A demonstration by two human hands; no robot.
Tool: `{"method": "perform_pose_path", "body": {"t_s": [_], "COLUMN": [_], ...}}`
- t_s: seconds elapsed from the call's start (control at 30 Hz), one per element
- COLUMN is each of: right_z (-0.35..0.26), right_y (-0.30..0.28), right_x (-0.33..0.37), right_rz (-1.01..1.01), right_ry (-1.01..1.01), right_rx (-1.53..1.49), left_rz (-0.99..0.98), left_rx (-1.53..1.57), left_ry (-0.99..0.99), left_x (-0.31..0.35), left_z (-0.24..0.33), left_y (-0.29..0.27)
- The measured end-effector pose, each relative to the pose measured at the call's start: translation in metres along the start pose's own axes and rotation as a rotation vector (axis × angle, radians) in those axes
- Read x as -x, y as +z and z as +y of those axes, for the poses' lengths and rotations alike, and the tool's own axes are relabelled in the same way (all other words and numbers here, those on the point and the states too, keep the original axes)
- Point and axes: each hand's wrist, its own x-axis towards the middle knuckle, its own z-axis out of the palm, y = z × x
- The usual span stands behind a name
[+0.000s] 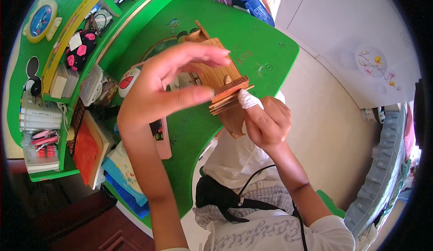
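Observation:
A brown wooden model (pixel 215 76), boat-like with a planked top and stacked strips at its near end, rests over the green desk (pixel 266 43). My left hand (pixel 155 82) hovers over the model's left side, thumb and fingers spread apart with nothing between them. At the near end, my right hand (pixel 272 121) is closed with a white tissue or cloth (pixel 249 99) pinched over its fingertip. That white piece touches the strips' right end. A curved wooden part (pixel 233 124) hangs below the strips, past the desk's edge. My left hand hides part of the model's far left side.
A pink-edged tray (pixel 165 145) and a white-and-red round item (pixel 129 82) lie left of the model. Green shelves (pixel 108 55) with stationery and a clock (pixel 42 22) stand further left. A blue container (pixel 258 7) is at the back, a white cabinet (pixel 343 34) at right.

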Motion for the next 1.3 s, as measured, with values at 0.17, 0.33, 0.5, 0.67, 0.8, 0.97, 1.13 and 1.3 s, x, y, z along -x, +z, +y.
{"method": "perform_pose_path", "body": {"t_s": [0.17,0.33,0.5,0.67,0.8,0.97,1.13,1.3], "right_z": [0.001,-0.002,-0.004,-0.007,-0.01,-0.01,-0.014,-0.017], "right_y": [0.007,0.009,0.01,0.003,-0.002,-0.001,0.0,0.002], "right_x": [0.003,0.001,0.001,0.003,-0.003,-0.01,-0.011,-0.011], "right_rz": [0.075,0.099,0.1,0.035,0.025,0.06,0.042,0.032], "right_ry": [-0.008,0.031,0.072,0.116,0.146,0.118,0.129,0.131], "right_rx": [0.042,0.021,0.002,0.009,0.021,0.038,0.042,0.069], "left_rz": [-0.215,-0.269,-0.436,-0.522,-0.525,-0.531,-0.531,-0.526], "left_rx": [0.058,0.297,0.669,0.797,0.797,0.824,0.831,0.789], "left_ry": [0.02,-0.105,-0.022,0.07,0.053,0.043,0.005,0.036], "left_x": [-0.003,-0.006,-0.01,-0.018,-0.017,-0.016,-0.016,-0.015], "left_z": [-0.003,-0.008,-0.039,-0.058,-0.059,-0.061,-0.059,-0.062], "left_y": [0.006,0.013,0.013,0.016,0.016,0.015,0.014,0.013]}}
